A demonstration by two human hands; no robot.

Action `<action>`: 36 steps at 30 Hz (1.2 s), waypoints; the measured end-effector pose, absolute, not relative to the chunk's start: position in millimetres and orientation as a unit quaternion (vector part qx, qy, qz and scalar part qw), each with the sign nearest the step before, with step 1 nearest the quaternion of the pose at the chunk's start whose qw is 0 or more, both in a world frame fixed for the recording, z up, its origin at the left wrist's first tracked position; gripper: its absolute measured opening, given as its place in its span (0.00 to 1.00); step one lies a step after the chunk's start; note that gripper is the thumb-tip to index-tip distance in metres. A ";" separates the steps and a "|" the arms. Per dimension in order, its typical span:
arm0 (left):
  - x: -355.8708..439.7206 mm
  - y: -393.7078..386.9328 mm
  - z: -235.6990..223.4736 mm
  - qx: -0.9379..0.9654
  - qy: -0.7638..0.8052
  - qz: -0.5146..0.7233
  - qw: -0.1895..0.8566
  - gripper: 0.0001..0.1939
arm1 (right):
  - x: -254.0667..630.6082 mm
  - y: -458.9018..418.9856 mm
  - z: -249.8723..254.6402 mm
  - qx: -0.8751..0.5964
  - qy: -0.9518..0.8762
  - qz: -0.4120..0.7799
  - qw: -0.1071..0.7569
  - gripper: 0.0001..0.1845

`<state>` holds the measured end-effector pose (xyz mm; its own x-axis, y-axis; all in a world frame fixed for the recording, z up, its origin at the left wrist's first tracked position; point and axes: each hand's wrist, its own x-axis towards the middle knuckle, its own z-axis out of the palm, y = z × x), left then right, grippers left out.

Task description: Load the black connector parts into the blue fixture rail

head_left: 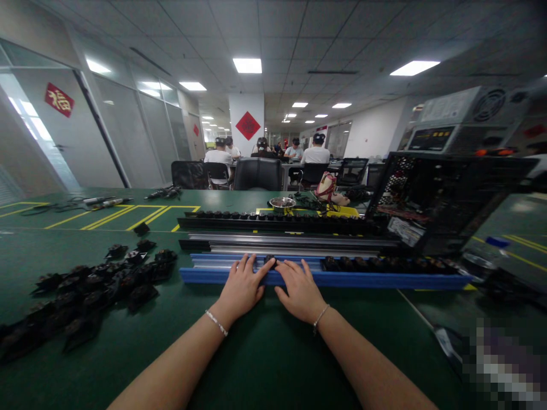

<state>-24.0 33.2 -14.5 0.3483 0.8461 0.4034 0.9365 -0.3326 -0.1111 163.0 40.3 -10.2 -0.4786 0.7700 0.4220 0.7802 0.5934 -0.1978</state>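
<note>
A long blue rail (pixel 213 276) lies across the green table in front of me, with several black sockets (pixel 376 264) seated in its right half. My left hand (pixel 241 287) and my right hand (pixel 299 290) rest side by side on the rail's front edge. Their fingers reach over a small black socket (pixel 270 260) between them, pressing on it. Behind the blue rail lie a silver rail (pixel 294 242) and a black strip (pixel 273 222) filled with sockets.
A heap of loose black sockets (pixel 85 290) lies at the left. An open black computer case (pixel 440 199) stands at the right. A metal bowl (pixel 282 203), tools (pixel 105 201) and black chairs (pixel 257 173) are further back, where several people sit.
</note>
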 end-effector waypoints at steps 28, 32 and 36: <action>-4.3 33.0 -11.8 -0.781 -0.590 -0.098 0.177 0.34 | 160.9 46.5 -16.8 -0.522 -0.820 -0.090 0.216 0.23; -5.2 34.0 -14.0 -0.781 -0.589 -0.101 0.179 0.34 | 163.0 48.4 -18.3 -0.524 -0.819 -0.102 0.208 0.20; -5.4 33.0 -14.1 -0.781 -0.590 -0.104 0.178 0.32 | 162.8 48.6 -19.1 -0.523 -0.819 -0.107 0.209 0.20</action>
